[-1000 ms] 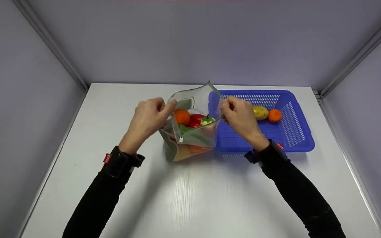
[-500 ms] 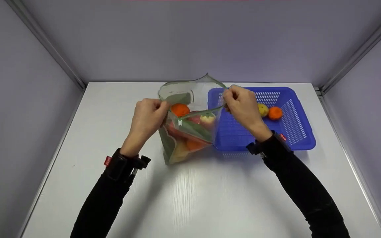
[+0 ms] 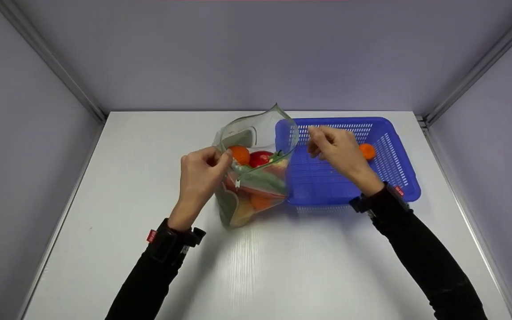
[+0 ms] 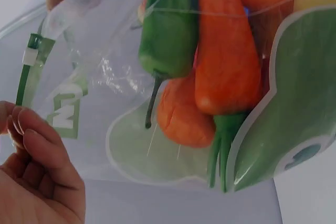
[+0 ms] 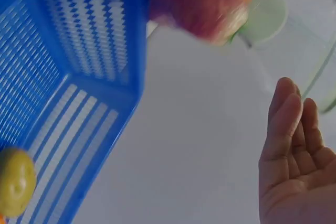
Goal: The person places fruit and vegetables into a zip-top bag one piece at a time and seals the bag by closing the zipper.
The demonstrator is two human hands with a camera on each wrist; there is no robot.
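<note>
A clear zip bag [image 3: 226, 209] with green print stands open-mouthed left of a basket. It holds toy vegetables and fruit, including an orange [image 3: 239, 154], a red round piece [image 3: 260, 158], a green pepper [image 4: 169, 30] and a carrot [image 4: 226, 51]. My left hand [image 3: 202, 182] pinches the bag's rim on its left side, near the white zip slider [image 4: 30, 56]. My right hand [image 3: 340, 151] hovers above the basket, a small gap from the bag's right edge, its fingers loosely bent and holding nothing.
The blue plastic basket [image 3: 316, 182] stands right of the bag. In it lie a small orange fruit [image 3: 367, 152] and a yellow potato [image 5: 17, 182], which my right hand hides in the head view. Grey walls [image 3: 256, 53] enclose the white table [image 3: 274, 266].
My right hand has let go of the bag's rim and moved right, over the basket. The bag's mouth, first pulled wider, has slackened; my left hand keeps its pinch.
</note>
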